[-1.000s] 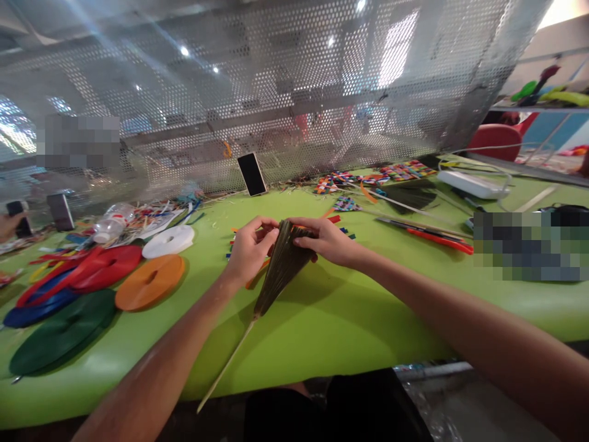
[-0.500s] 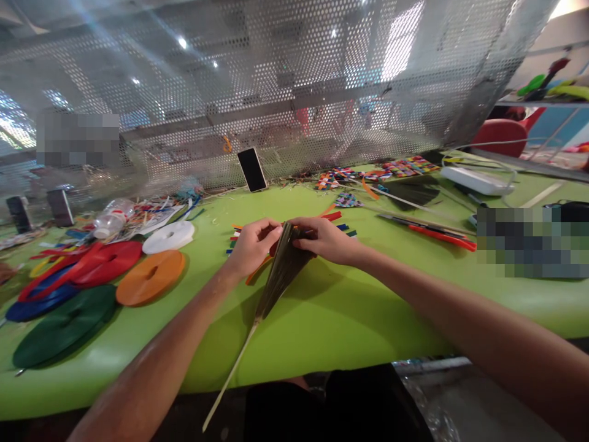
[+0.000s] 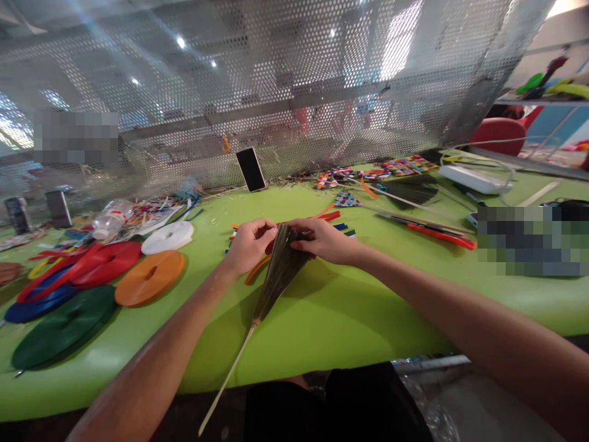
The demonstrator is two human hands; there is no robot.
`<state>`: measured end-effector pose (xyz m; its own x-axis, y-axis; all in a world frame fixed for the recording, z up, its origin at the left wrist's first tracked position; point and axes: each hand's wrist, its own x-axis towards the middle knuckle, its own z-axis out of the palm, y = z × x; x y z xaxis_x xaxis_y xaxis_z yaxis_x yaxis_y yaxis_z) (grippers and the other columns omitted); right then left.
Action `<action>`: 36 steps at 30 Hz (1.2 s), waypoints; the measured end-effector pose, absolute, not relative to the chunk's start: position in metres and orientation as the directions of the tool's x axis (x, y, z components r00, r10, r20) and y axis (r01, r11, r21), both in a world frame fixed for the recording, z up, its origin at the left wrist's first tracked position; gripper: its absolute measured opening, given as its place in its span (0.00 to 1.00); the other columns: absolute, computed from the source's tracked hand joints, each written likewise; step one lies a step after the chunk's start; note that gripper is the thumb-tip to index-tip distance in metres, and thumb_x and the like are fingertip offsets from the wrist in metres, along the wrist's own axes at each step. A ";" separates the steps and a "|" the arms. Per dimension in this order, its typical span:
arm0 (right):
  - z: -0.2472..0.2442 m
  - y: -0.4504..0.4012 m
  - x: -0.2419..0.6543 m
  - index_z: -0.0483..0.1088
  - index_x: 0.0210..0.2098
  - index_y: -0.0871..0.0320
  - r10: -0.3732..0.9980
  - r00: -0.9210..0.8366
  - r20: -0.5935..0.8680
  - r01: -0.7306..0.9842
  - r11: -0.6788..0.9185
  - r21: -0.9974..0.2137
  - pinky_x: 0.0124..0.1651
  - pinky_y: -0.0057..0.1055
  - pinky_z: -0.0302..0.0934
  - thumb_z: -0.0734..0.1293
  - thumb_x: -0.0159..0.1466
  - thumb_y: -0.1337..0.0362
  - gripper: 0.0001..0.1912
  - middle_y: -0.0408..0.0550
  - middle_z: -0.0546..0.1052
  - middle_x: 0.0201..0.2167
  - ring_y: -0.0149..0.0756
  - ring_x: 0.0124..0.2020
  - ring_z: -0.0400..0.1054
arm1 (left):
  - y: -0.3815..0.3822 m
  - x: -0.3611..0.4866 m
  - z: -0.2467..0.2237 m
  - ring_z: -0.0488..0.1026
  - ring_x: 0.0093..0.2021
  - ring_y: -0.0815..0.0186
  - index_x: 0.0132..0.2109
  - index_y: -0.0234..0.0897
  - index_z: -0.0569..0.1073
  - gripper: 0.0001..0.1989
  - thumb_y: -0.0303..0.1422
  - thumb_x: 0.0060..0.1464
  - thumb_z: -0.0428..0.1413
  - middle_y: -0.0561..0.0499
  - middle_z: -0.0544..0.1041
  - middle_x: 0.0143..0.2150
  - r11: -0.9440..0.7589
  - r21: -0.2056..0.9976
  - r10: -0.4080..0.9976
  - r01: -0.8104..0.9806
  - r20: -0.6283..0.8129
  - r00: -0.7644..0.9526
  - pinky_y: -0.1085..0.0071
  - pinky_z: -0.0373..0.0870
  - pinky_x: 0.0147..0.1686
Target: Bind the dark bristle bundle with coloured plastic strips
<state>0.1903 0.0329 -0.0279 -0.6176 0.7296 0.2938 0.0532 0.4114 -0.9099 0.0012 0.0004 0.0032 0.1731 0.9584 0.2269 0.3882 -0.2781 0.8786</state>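
Note:
A dark olive, fan-shaped leaf (image 3: pixel 278 276) with a thin pale stem stands between my hands at mid-table, its wide end up and its stem reaching past the front edge. My left hand (image 3: pixel 251 245) pinches the leaf's upper left edge. From the right, my right hand (image 3: pixel 322 240) grips the upper right part with bent fingers. Coloured strips, among them a red one (image 3: pixel 332 216), stick out on both sides behind the hands; their middle is hidden. An orange strip (image 3: pixel 256 270) curves out below my left hand.
Green, orange (image 3: pixel 150 278), red, blue and white ribbon rolls lie left on the green table (image 3: pixel 350 325). A phone (image 3: pixel 251 169) leans at the back. Woven pieces (image 3: pixel 409 164), another dark leaf and a red-handled tool (image 3: pixel 442 236) lie right.
The leaf has turned slightly, showing more of its ribbed face, and its stem tip has shifted a little left. Both hands keep hold, with small finger movements.

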 end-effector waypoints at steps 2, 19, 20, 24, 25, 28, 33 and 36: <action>-0.027 0.032 0.190 0.71 0.54 0.61 0.732 -0.623 0.278 0.068 0.405 -0.912 0.40 0.31 0.69 0.65 0.60 0.72 0.22 0.52 0.79 0.43 0.38 0.42 0.73 | 0.001 0.001 0.003 0.64 0.22 0.73 0.30 0.33 0.70 0.09 0.37 0.50 0.55 0.56 0.67 0.22 -0.271 0.875 0.961 0.400 0.219 0.172 0.76 0.61 0.22; -0.028 0.032 0.191 0.72 0.52 0.61 0.712 -0.627 0.317 0.092 0.472 -0.877 0.47 0.35 0.68 0.66 0.60 0.72 0.20 0.53 0.79 0.46 0.39 0.46 0.73 | 0.001 -0.011 0.010 0.62 0.24 0.72 0.27 0.35 0.66 0.07 0.34 0.49 0.50 0.57 0.64 0.23 -0.260 0.781 0.936 0.567 0.059 0.348 0.74 0.60 0.26; -0.028 0.031 0.191 0.72 0.52 0.61 0.711 -0.629 0.315 0.095 0.473 -0.876 0.48 0.35 0.68 0.66 0.60 0.72 0.20 0.53 0.79 0.46 0.39 0.46 0.73 | 0.002 -0.011 0.009 0.62 0.24 0.72 0.27 0.35 0.65 0.07 0.34 0.49 0.50 0.57 0.64 0.23 -0.265 0.776 0.933 0.572 0.057 0.355 0.74 0.60 0.26; -0.029 0.032 0.191 0.73 0.51 0.61 0.706 -0.635 0.313 0.113 0.486 -0.867 0.51 0.37 0.67 0.67 0.59 0.72 0.19 0.53 0.79 0.47 0.40 0.47 0.73 | 0.003 -0.011 0.009 0.63 0.25 0.71 0.27 0.35 0.66 0.07 0.34 0.48 0.50 0.56 0.64 0.24 -0.280 0.756 0.924 0.591 0.047 0.379 0.73 0.59 0.27; -0.029 0.033 0.191 0.73 0.51 0.61 0.706 -0.636 0.312 0.119 0.489 -0.864 0.52 0.38 0.67 0.67 0.59 0.72 0.19 0.53 0.79 0.48 0.41 0.47 0.73 | 0.003 -0.011 0.009 0.63 0.25 0.71 0.28 0.35 0.66 0.06 0.34 0.48 0.50 0.56 0.64 0.24 -0.280 0.752 0.924 0.597 0.041 0.381 0.73 0.59 0.27; -0.030 0.034 0.191 0.73 0.51 0.62 0.706 -0.638 0.307 0.139 0.497 -0.856 0.53 0.41 0.66 0.66 0.59 0.72 0.20 0.54 0.78 0.48 0.42 0.47 0.73 | 0.002 -0.011 0.010 0.63 0.25 0.70 0.28 0.35 0.65 0.06 0.34 0.48 0.50 0.56 0.64 0.24 -0.265 0.752 0.920 0.604 0.010 0.392 0.73 0.59 0.27; -0.031 0.033 0.191 0.72 0.50 0.62 0.717 -0.628 0.304 0.144 0.490 -0.860 0.51 0.38 0.67 0.66 0.59 0.71 0.19 0.54 0.79 0.47 0.40 0.46 0.74 | 0.000 -0.012 0.011 0.62 0.25 0.70 0.27 0.36 0.64 0.06 0.34 0.47 0.49 0.56 0.63 0.24 -0.257 0.744 0.912 0.617 -0.025 0.410 0.72 0.57 0.27; -0.032 0.032 0.191 0.72 0.49 0.63 0.711 -0.635 0.304 0.116 0.476 -0.872 0.49 0.36 0.67 0.66 0.59 0.71 0.18 0.54 0.79 0.46 0.39 0.45 0.74 | 0.001 -0.011 0.010 0.61 0.26 0.70 0.28 0.35 0.65 0.06 0.34 0.48 0.49 0.56 0.63 0.24 -0.275 0.725 0.910 0.631 -0.016 0.415 0.72 0.56 0.27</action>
